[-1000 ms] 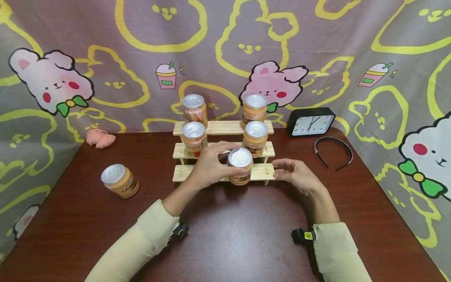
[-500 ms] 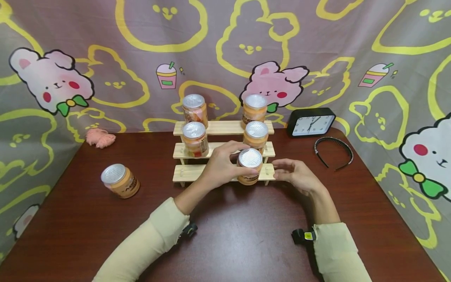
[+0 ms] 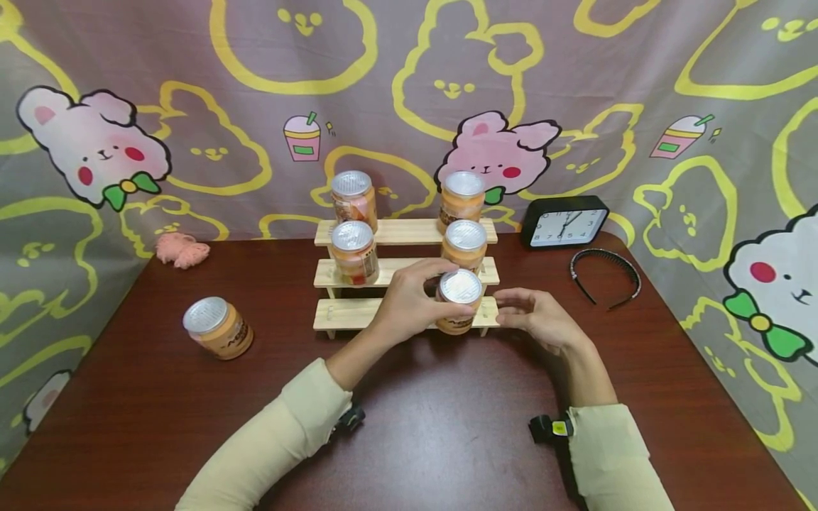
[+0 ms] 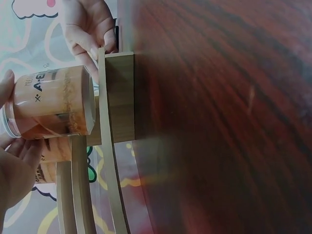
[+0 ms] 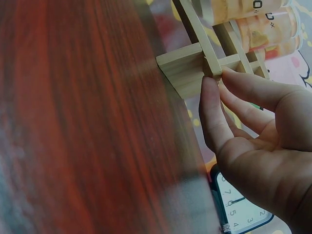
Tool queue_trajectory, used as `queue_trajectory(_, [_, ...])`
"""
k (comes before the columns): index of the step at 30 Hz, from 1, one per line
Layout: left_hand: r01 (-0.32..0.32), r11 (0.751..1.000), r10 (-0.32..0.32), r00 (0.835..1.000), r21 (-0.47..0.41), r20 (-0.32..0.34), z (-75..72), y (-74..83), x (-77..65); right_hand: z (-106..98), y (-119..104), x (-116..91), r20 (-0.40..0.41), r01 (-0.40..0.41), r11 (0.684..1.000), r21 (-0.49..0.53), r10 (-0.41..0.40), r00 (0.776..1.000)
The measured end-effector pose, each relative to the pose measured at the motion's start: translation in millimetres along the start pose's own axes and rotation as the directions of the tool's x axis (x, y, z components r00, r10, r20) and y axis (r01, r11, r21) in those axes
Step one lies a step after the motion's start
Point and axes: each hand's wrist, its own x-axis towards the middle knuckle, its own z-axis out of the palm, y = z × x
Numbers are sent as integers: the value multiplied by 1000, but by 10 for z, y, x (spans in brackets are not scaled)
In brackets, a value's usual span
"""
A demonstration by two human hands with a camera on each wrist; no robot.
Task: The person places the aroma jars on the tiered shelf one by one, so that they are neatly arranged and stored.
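Observation:
My left hand (image 3: 412,301) grips an orange-labelled jar (image 3: 456,323) with a silver lid, thumb in front and fingers behind. The jar is upright at the right end of the bottom step of a three-step wooden display rack (image 3: 348,312). In the left wrist view the jar's base (image 4: 88,100) is right at the step's board. My right hand (image 3: 537,318) pinches the right end of that bottom board between thumb and fingertips, as the right wrist view shows at the board's tip (image 5: 212,68).
Two jars stand on the top step, one left (image 3: 353,202) and one right (image 3: 461,202). The middle step likewise holds a left jar (image 3: 354,255) and a right jar (image 3: 464,245). Another jar (image 3: 220,330) is on the table at left. A clock (image 3: 565,221), headband (image 3: 606,273) and pink bundle (image 3: 182,250) lie around.
My left hand has carried the jar rightward along the bottom step to near its right end, slowing in the last half second. My right hand has stayed at the rack's end.

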Motion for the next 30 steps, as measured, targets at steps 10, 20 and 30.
queue_trajectory(10, [-17, 1000, 17, 1000, -19, -9, 55, 1, -23, 1, -3, 4, 0, 1, 1000, -6, -1, 1000])
queue_trajectory(20, [-6, 1000, 7, 1000, 24, -19, 113, 12, -12, -3, 0, 19, -3, -7, 1000, 13, 7, 1000])
queue_trajectory(30, [-5, 995, 4, 1000, 96, 12, 103, 15, -5, 1, 1, 23, 0, -2, 1000, 27, 2, 1000])
